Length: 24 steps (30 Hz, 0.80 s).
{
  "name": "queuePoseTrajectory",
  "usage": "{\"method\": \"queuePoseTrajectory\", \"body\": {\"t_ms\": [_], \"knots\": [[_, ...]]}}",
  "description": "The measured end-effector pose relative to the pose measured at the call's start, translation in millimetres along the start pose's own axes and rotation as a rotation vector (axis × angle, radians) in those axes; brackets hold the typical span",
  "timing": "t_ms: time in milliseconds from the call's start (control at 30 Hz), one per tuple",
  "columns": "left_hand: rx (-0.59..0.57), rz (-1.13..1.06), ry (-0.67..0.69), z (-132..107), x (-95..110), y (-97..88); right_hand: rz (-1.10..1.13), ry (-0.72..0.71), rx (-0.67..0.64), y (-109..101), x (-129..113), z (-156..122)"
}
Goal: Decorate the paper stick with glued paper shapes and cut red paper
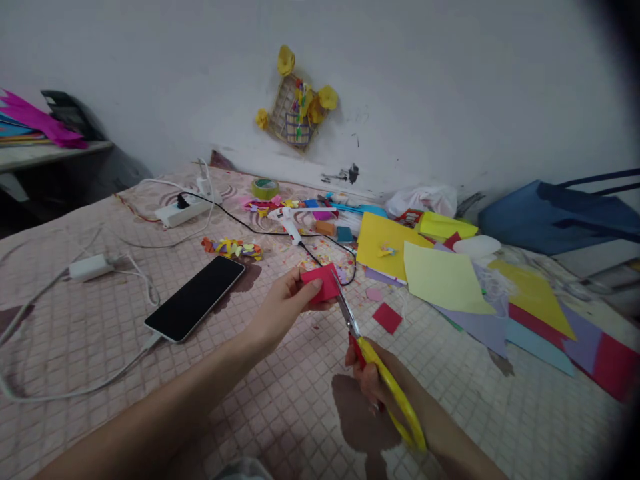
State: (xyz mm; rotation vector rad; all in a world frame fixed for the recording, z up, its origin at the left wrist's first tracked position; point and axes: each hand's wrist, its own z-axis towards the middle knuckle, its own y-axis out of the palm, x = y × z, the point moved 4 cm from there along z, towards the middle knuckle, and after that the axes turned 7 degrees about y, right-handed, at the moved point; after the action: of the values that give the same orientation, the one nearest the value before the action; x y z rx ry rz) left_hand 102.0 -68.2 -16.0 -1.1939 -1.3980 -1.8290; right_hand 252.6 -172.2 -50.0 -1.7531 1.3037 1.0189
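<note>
My left hand (290, 300) pinches a small red paper piece (324, 281) between thumb and fingers, above the patterned cloth. My right hand (377, 373) is wrapped round the handles of a pair of scissors (387, 383) with yellow and red grips. The metal blades point up and away, their tips at the right edge of the held paper. Whether the blades have cut into it, I cannot tell. Another red paper square (387, 318) lies flat on the cloth, to the right of the blades.
A smartphone (196, 299) with a charging cable lies left. Behind my hands are a glue gun (289, 223), green tape (265, 189), paper scraps (231, 249) and a power strip (187, 210). Coloured sheets (445, 277) spread right, near a blue bag (555, 217). A woven decoration (300, 107) hangs on the wall.
</note>
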Motion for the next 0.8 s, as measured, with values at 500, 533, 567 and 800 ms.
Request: {"method": "queuePoseTrajectory", "body": {"t_ms": [500,533,567,800], "knots": [[0.011,-0.004,-0.008,-0.5,0.3,-0.5,-0.063,0.046,0.026,2.4,-0.9,0.1],[0.013,-0.004,-0.008,-0.4,0.2,-0.6,-0.054,0.064,0.027,2.5,-0.6,-0.1],[0.013,-0.004,-0.009,-0.3,0.1,-0.6,-0.045,0.077,0.027,2.5,-0.6,-0.3],[-0.013,0.007,0.003,-0.3,0.8,0.4,-0.122,-0.09,-0.05,0.7,-2.8,-2.6]]}}
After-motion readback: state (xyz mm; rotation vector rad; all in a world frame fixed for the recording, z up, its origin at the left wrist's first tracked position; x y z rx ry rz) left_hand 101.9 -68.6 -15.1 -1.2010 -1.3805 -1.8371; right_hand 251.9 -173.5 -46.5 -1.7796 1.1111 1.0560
